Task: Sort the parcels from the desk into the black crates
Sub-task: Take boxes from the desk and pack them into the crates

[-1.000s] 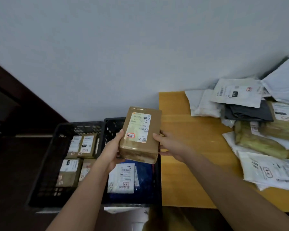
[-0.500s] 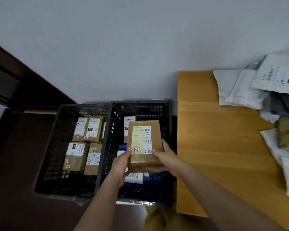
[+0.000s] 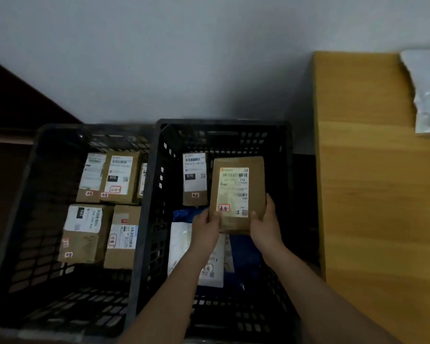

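Both the left hand (image 3: 205, 225) and right hand (image 3: 265, 223) clasp the brown parcel's (image 3: 237, 194) near corners, label up, inside the right-hand black crate (image 3: 224, 125), seemingly to lay it flat beside 1 labelled box (image 3: 195, 178) just left.

left hand (image 3: 205, 228), right hand (image 3: 265, 225), fingers gripping

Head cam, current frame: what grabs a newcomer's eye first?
The brown parcel with a white label, held at its near end by the left hand and right hand inside the right black crate. Beside it, the left black crate holds several labelled brown boxes. The wooden desk fills the right edge.
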Action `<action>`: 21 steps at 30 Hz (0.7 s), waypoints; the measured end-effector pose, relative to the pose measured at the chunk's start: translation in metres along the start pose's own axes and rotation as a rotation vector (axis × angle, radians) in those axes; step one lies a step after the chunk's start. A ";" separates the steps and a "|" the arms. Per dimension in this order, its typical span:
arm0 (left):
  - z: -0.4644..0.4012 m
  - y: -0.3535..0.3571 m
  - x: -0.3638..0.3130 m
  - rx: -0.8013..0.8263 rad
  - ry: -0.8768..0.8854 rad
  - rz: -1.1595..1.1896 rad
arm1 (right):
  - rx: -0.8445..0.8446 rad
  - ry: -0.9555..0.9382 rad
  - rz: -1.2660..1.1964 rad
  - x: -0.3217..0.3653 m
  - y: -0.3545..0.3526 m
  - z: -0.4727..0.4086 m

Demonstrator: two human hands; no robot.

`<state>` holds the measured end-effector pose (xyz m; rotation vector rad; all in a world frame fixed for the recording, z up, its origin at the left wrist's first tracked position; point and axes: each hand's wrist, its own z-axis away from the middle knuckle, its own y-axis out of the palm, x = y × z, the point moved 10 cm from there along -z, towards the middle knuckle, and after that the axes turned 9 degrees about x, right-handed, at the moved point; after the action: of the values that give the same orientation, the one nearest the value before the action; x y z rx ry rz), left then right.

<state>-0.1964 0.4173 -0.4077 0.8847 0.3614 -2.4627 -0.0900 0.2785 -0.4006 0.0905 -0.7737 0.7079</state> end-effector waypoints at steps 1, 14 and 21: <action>-0.012 0.001 -0.001 0.009 0.026 -0.023 | -0.034 -0.021 -0.002 -0.002 0.001 -0.009; -0.091 -0.008 0.014 -0.053 0.193 -0.078 | -0.229 -0.165 -0.091 -0.015 0.019 -0.078; -0.103 -0.026 0.029 -0.100 0.185 -0.085 | -0.107 -0.122 -0.044 -0.029 0.035 -0.096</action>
<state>-0.1759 0.4700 -0.5025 1.0771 0.5933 -2.4213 -0.0676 0.3206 -0.4949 0.0539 -0.9225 0.6219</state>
